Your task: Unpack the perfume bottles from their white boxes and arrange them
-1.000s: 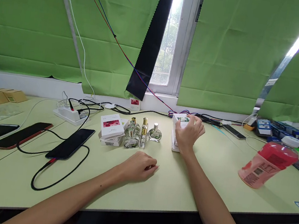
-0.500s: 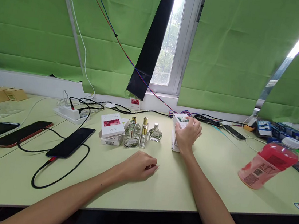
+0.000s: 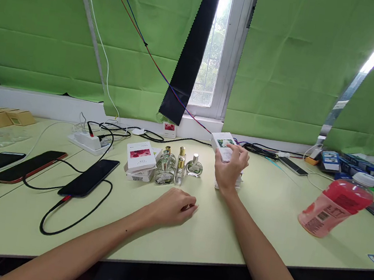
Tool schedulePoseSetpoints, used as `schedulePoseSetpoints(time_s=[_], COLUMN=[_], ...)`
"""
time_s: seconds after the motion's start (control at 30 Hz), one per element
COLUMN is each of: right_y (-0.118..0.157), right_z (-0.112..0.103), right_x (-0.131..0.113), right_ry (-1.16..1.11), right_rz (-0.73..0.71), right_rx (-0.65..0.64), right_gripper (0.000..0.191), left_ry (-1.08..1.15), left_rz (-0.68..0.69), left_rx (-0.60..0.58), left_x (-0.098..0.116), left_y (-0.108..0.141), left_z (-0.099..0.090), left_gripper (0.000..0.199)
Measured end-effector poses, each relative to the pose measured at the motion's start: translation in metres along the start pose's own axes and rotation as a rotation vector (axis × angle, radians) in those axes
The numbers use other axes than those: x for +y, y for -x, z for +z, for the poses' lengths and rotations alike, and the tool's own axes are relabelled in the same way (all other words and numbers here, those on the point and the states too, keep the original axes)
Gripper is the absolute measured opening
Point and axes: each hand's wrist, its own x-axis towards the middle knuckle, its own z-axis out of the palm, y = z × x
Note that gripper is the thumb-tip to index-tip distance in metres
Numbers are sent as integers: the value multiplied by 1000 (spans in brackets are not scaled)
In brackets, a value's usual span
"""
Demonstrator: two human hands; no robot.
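My right hand (image 3: 231, 169) grips a small white box (image 3: 225, 144) with a green and white floral picture, thumb on the near-left side and fingers over the top. The box is tilted and raised over another white box (image 3: 238, 182), mostly hidden behind my hand. Loosely curled, my left hand (image 3: 174, 207) rests on the table with nothing seen in it. Beyond it stand several clear glass perfume bottles (image 3: 164, 174), two slim gold-capped bottles (image 3: 179, 169) and a round silver-capped bottle (image 3: 194, 166). To their left are stacked white boxes, the top box (image 3: 140, 156) bearing a red picture.
A dark phone (image 3: 90, 178) lies on the left with its looped black cable (image 3: 71, 230). Behind it sits a white power strip (image 3: 86, 141). A tilted pink drink bottle (image 3: 335, 205) is on the right. Black cables (image 3: 258, 149) run along the table's back.
My right hand has lifted the white box off the one below and moved it slightly left, tilting its top face more toward me. My left hand has stayed put.
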Motion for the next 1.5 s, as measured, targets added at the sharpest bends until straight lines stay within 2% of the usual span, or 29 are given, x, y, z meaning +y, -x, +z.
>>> schedulePoseSetpoints(time_s=[0.13,0.27,0.4,0.5,0.6,0.77,1.0,1.27,1.5], right_y=[10,20,27,32,35,39,40,39,38], right_z=[0,0,-3,-5,-8,-12,-13,-12,-9], right_x=[-12,-23,-32,-37,-42,-48,-50,-48,-46], right_ry=[-107,-204,-306,-382,-437,-487,-546,-590,-642], right_rz=[-95,-162,-239,-266,-264,-191,-121,-90,-70], right_rx=[-11,-57,-75,-96,-118,-207,-246,-279,-384], right_gripper=[23,21,20,18,17,17,14,15,19], left_ry=[34,180,407,629,788,897,844,769,777], left_rz=[-82,-206,-345,-440,-492,-477,-481,-493,-482], left_rx=[140,404,580,648,690,709,761,745,805], left_x=[-5,-6,-1,0,-4,-9,-8,-8,-9], left_y=[-1,-4,-7,-8,-9,-10,-9,-7,-8], left_z=[1,-4,-13,-17,-18,-22,-25,-26,-26], left_gripper=[29,17,26,36,45,47,58,46,45])
